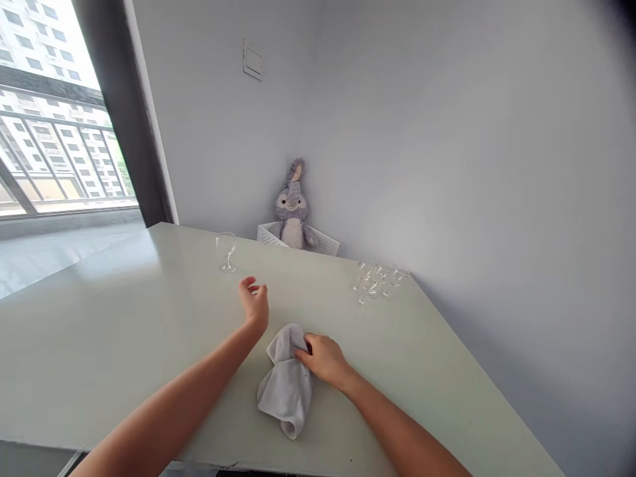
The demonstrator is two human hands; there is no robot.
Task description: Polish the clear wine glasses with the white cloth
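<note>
Between the centre of the surface (pixel 124 344) and the middle of its near edge, grips a grey cloth (pixel 287 394) with the right hand (pixel 325 358), pinching the cloth's right side between thumb and bent fingers. Lies on the surface in loose folds, creased across the middle, with a rounded end toward the near edge. Reaches in over the near edge with both bare forearms.

Farther toward the far edge, and left of the cloth, holds the left hand (pixel 255 301) loosely spread, with fingers curled and a gap showing between them, apart from the cloth. Cannot tell of any contact between that hand and the surface. Nearest to it, just inside the far edge and toward the far left corner: one clear glass (pixel 227 250), upright on a short stem.

By the far right corner: a close group of clear glasses (pixel 371 285), overlapping in view; cannot tell their exact number.

Beyond the middle of the far edge: a white basket (pixel 325 245) with small holes, and in it a grey-purple plush rabbit (pixel 291 209), sitting upright near the corner of two pale walls (pixel 447 132). Above and to its left: a switch (pixel 254 62). Past the left edge: a railing (pixel 59 129) and tall buildings (pixel 47 56).
</note>
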